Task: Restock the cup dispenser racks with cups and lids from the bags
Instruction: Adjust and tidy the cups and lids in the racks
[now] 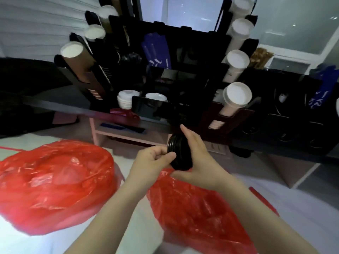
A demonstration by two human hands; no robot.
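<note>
Two grips close on a stack of black lids (180,156): the left grip (152,160) pinches its near rim, while the right grip (199,162) curls round the far side, index finger raised. The stack is held on its side in the air, just above a crumpled red plastic bag (198,213). A second, fuller red bag (55,184) lies to the left. Behind stands a black dispenser rack (192,43), with brown cups (77,57) at its left and white cups (236,96) at its right.
</note>
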